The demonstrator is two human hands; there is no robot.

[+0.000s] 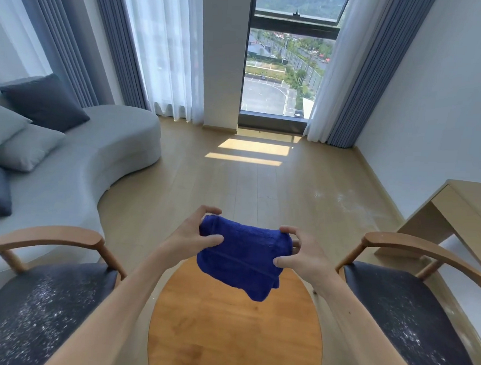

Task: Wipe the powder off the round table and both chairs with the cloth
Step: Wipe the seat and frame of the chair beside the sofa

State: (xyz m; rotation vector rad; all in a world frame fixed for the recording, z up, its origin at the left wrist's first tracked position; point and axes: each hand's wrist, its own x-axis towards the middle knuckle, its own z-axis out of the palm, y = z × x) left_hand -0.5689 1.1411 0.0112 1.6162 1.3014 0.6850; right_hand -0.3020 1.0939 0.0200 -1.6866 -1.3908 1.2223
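Note:
A folded blue cloth [244, 258] hangs in the air above the far edge of the round wooden table [227, 328]. My left hand [193, 234] grips its left end and my right hand [299, 254] pinches its right end. The tabletop shows bare wood with no powder that I can make out. The left chair [46, 306] has a dark seat speckled with white powder. The right chair [410, 305] also has a dark seat with white powder scattered over it.
A curved grey sofa [91, 162] with cushions stands at the left. A wooden desk [458, 211] stands at the right wall. White powder marks lie on the wood floor [343, 203] beyond the right chair. Curtains frame a tall window ahead.

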